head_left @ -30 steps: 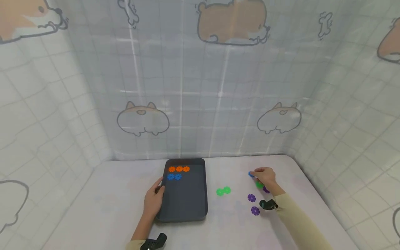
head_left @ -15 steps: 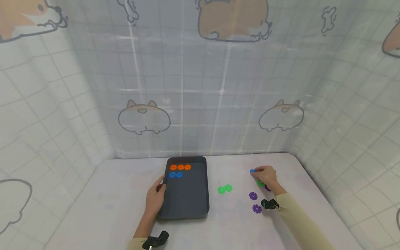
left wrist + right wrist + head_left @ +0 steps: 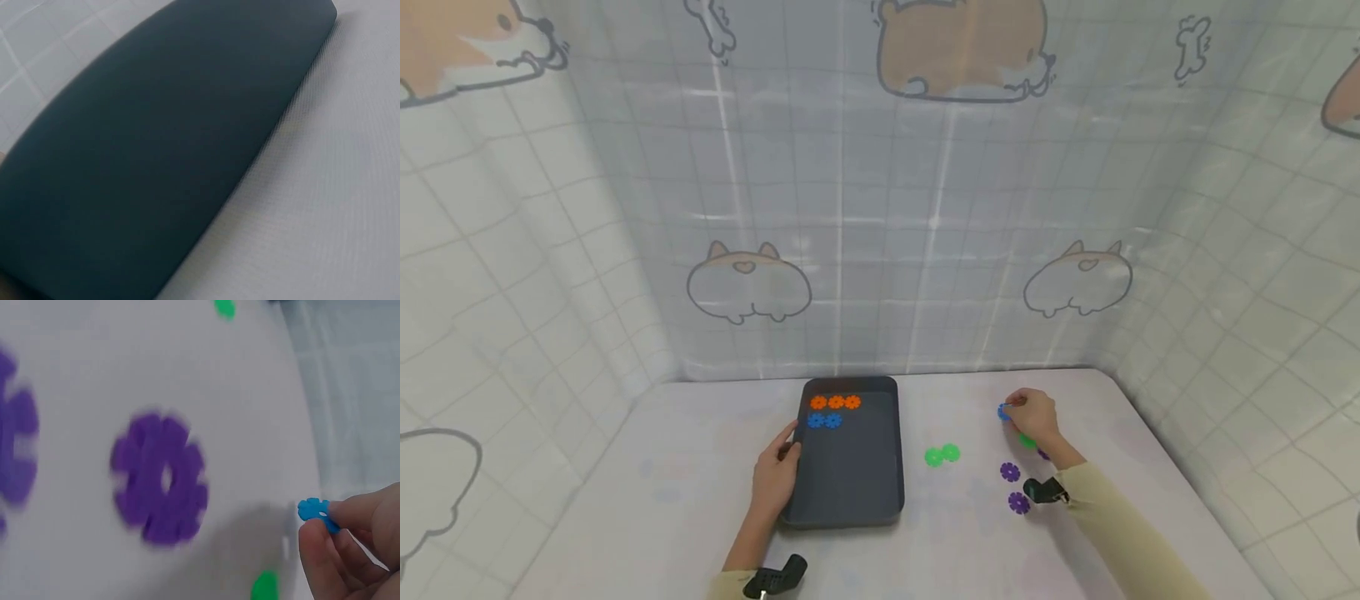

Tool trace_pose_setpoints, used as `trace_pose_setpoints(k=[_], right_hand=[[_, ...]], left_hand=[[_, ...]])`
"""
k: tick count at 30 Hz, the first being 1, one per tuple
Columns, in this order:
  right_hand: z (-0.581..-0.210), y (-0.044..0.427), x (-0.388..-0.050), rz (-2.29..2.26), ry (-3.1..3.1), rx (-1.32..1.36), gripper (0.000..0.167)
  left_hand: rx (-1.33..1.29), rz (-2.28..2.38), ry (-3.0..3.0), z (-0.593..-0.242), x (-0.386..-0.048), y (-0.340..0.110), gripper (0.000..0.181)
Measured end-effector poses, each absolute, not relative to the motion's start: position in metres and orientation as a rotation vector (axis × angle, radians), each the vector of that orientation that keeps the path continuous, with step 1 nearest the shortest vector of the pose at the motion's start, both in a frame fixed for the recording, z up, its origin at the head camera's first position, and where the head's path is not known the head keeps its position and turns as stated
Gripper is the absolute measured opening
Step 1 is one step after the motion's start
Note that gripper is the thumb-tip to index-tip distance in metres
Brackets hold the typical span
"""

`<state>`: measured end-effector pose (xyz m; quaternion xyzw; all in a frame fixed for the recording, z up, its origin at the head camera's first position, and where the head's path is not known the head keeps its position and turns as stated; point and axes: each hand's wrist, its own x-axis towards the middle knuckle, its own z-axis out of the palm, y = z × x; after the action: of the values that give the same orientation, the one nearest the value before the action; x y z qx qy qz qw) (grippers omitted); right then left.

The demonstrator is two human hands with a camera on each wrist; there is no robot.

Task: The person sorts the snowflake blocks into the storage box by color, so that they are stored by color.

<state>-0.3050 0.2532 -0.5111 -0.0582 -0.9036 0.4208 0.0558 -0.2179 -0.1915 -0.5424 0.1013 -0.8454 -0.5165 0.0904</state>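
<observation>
My right hand point(image 3: 1033, 415) pinches a blue flower-shaped disc point(image 3: 315, 510) between thumb and fingers, at the far right of the table. Partly hidden below that hand lie a green flower disc point(image 3: 1027, 442) and a purple one point(image 3: 1043, 454). My left hand point(image 3: 775, 475) grips the left rim of a dark grey tray point(image 3: 850, 492). Within the tray, orange flower discs point(image 3: 837, 402) form a row at the far end, and two blue flower discs point(image 3: 824, 422) sit just below them. The left wrist view is mostly filled by the tray's outer side point(image 3: 156, 144).
Two green flower discs point(image 3: 942, 455) lie together right of the tray. Nearer my right wrist are two purple flower discs point(image 3: 1010, 472). A patterned curtain point(image 3: 880, 208) surrounds the white table point(image 3: 640, 500) at the back and both sides.
My right hand has turned and risen slightly, with the blue flower disc now tilted in its fingertips. My left hand stays at the tray's rim. The head view has shifted a little.
</observation>
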Motion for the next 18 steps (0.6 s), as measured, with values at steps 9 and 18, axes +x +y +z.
trace_pose_setpoints(k=[9,18], right_hand=[[-0.495,0.214,-0.298,1.607,-2.680,-0.226,0.017],[-0.483,0.176,-0.291,1.862,-2.629,-0.177,0.017]], left_hand=[[0.315,-1.545,-2.517,-0.541,-0.218,-0.191,0.044],[0.327,-1.548,-2.518,-0.539,-0.219,-0.191,0.044]])
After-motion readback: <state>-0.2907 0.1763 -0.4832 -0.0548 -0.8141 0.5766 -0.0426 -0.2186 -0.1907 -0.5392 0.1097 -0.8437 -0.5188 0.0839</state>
